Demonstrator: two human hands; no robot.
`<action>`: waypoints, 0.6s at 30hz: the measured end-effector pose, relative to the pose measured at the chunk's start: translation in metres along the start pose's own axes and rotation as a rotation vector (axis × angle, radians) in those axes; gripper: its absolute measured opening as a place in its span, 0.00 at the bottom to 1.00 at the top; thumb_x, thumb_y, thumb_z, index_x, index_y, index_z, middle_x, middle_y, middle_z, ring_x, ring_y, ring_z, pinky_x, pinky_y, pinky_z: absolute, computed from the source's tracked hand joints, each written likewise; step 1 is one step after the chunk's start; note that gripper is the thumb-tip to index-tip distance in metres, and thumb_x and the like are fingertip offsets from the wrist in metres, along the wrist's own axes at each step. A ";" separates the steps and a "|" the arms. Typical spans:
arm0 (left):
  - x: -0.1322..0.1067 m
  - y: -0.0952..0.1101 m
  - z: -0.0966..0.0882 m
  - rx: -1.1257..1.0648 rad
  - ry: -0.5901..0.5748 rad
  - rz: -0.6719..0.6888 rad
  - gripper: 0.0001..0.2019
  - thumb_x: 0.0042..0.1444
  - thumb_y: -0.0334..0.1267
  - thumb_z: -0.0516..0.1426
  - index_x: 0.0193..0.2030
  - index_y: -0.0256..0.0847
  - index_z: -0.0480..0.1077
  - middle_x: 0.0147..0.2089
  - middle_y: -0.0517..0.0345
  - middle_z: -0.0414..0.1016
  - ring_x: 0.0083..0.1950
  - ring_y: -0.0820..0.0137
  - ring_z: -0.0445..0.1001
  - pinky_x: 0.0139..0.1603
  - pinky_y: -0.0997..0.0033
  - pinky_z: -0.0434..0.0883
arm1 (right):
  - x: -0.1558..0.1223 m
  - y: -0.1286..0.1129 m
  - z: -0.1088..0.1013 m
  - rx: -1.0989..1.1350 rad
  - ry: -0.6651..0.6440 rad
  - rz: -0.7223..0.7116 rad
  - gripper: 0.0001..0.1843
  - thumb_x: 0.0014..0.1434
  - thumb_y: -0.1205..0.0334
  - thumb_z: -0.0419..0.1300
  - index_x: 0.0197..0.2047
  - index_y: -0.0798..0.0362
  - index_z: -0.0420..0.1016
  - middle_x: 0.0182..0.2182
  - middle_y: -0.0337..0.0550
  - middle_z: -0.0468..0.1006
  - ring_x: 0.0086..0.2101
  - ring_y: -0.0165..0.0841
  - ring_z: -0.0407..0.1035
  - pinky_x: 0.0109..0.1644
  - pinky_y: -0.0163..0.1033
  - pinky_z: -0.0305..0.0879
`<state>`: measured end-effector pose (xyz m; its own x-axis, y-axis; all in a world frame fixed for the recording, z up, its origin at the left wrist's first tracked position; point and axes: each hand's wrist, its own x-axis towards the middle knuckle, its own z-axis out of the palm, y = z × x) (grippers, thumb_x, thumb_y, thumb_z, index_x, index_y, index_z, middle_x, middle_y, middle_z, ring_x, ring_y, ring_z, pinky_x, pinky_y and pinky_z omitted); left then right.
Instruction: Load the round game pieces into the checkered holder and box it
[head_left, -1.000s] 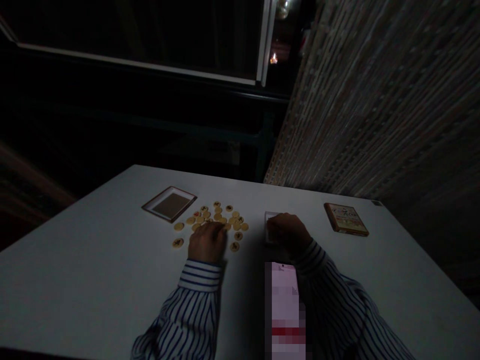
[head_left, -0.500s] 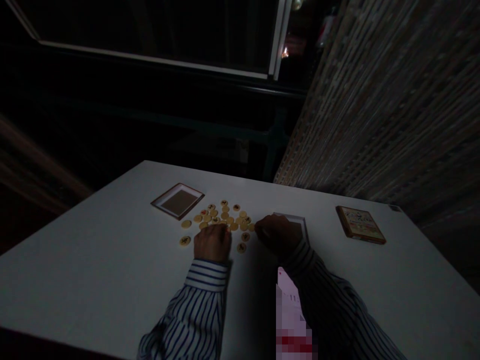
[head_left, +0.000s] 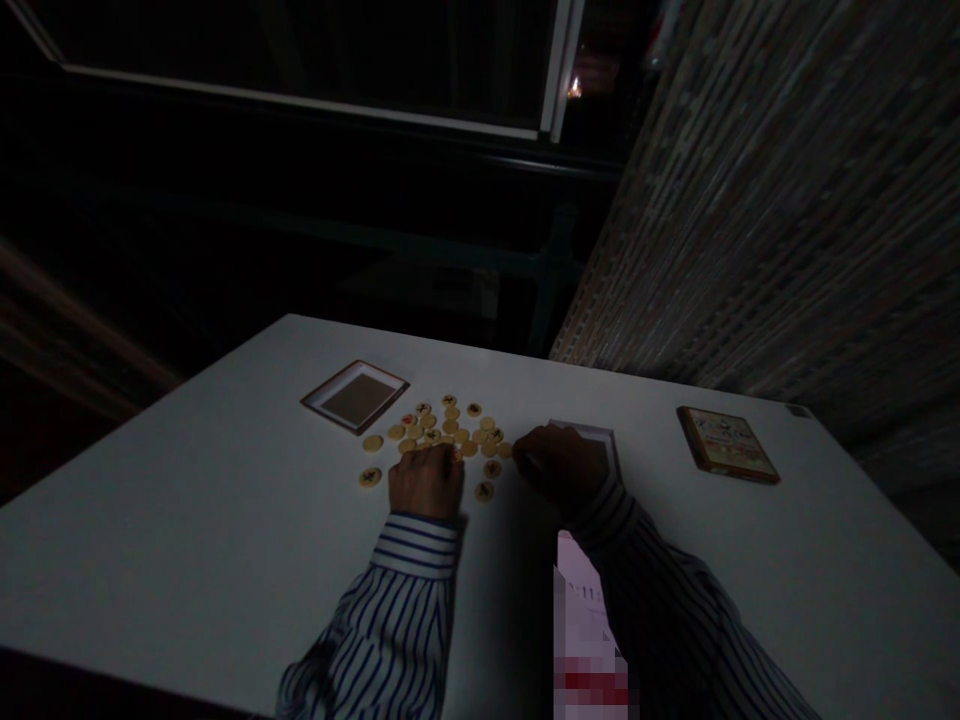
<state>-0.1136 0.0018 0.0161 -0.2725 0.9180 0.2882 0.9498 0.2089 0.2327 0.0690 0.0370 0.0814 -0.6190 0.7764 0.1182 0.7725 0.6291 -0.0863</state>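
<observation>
Round wooden Chinese chess pieces (head_left: 449,426), several with dark or red characters, lie spread mid-table. At their near edge is my left hand (head_left: 426,481), its fingers curled in and mostly hidden behind its back. Whatever those fingers hold, if anything, does not show. My right hand (head_left: 559,464) is closed to the right of the pieces, with its fingertips close to a plain disc (head_left: 504,450). Darkness hides whether something is in its grip. Partly behind this hand sits an open shallow box (head_left: 604,440).
On the white table (head_left: 195,520), a brown-edged shallow tray (head_left: 360,398) lies left of the pieces. A closed picture-covered box (head_left: 727,443) is at the right. Below my right wrist a lit pink screen (head_left: 581,590) shows. A string curtain (head_left: 720,220) hangs behind the table.
The view has shifted slightly, so the table sits a little higher in it. Both hands keep almost the same pose, and the pieces stay in their places.
</observation>
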 end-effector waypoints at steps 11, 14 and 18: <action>0.000 0.002 -0.001 0.009 -0.023 -0.031 0.14 0.52 0.42 0.50 0.39 0.42 0.72 0.39 0.52 0.77 0.43 0.58 0.71 0.39 0.61 0.64 | -0.001 0.000 -0.002 -0.020 0.000 -0.002 0.13 0.60 0.62 0.46 0.35 0.51 0.72 0.33 0.41 0.75 0.35 0.32 0.67 0.39 0.37 0.53; 0.000 0.003 -0.002 -0.009 -0.013 -0.039 0.14 0.52 0.42 0.49 0.39 0.43 0.72 0.39 0.52 0.76 0.43 0.59 0.71 0.39 0.61 0.64 | -0.001 0.001 -0.002 -0.008 -0.007 -0.006 0.13 0.60 0.62 0.46 0.35 0.51 0.72 0.33 0.41 0.75 0.36 0.31 0.67 0.40 0.37 0.53; 0.000 0.005 -0.005 -0.056 0.049 -0.025 0.13 0.53 0.43 0.49 0.38 0.43 0.72 0.37 0.53 0.76 0.42 0.59 0.71 0.39 0.62 0.64 | -0.001 0.002 -0.003 -0.017 -0.001 0.000 0.13 0.60 0.62 0.47 0.36 0.50 0.72 0.33 0.41 0.75 0.36 0.32 0.67 0.41 0.38 0.53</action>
<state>-0.1099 0.0016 0.0216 -0.3042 0.8950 0.3261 0.9330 0.2109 0.2916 0.0714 0.0368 0.0837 -0.6191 0.7765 0.1174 0.7748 0.6284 -0.0700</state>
